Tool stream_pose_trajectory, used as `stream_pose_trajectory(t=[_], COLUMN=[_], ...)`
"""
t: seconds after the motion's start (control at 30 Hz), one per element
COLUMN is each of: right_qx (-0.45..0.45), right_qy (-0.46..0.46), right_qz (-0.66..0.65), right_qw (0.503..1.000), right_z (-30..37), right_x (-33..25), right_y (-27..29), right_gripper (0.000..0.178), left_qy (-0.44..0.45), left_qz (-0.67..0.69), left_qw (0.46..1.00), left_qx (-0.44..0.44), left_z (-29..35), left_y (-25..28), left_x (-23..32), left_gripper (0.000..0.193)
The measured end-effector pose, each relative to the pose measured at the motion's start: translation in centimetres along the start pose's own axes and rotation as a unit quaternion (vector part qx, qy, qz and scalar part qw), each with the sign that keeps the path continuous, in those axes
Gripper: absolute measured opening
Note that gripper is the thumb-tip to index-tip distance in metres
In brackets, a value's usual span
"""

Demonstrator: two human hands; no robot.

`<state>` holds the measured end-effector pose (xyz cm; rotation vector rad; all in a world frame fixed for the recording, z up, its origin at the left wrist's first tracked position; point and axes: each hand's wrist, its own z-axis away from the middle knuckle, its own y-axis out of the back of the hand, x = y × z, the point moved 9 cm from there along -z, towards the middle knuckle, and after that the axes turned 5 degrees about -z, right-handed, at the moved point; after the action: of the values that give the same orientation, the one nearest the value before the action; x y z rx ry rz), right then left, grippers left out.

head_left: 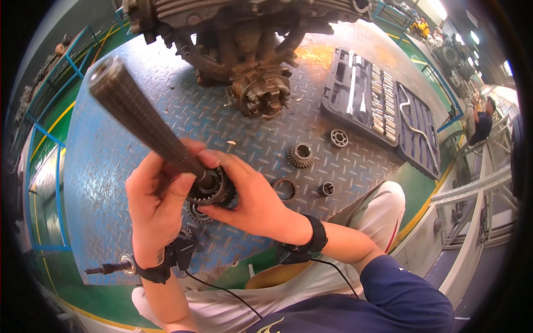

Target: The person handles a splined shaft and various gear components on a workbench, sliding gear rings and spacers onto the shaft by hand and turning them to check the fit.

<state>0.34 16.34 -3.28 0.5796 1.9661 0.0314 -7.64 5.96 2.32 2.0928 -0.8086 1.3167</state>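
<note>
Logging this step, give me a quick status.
Left hand grips shaft. Right hand holds gear on it. Loose gear beyond, nothing blocking.

The person wears a dark navy top with a pale emblem at six o'clock, light cream trousers, and on each bare forearm a black wristband (317, 236) carrying a small black box, from which a thin black cable (225, 288) trails back toward the body.
</note>
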Motion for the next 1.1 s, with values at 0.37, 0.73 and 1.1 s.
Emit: stream_pose_trajectory(t=[0.37, 0.73, 1.1], right_qx=[0.015, -0.005, -0.029], right_qy=[-0.032, -0.001, 0.007], right_qz=[-0.027, 0.005, -0.03], right_qw=[0.999, 1.0, 0.999], right_z=[0.1, 0.3, 0.1], right_x=[-0.3, -0.4, -1.1], right_y=[0.2, 1.8, 0.4], right_gripper=[0.08, 0.078, 0.076], left_qy=[-0.015, -0.001, 0.025], left_qz=[-0.054, -0.085, -0.131], left_qw=[0.996, 0.992, 0.987], left_qx=[0.063, 0.097, 0.093], left_z=[0.1, 0.5, 1.3], left_y=[0.9, 0.6, 1.1], left_x=[0.8, 0.5, 0.3], left_gripper=[0.024, 0.036, 0.042])
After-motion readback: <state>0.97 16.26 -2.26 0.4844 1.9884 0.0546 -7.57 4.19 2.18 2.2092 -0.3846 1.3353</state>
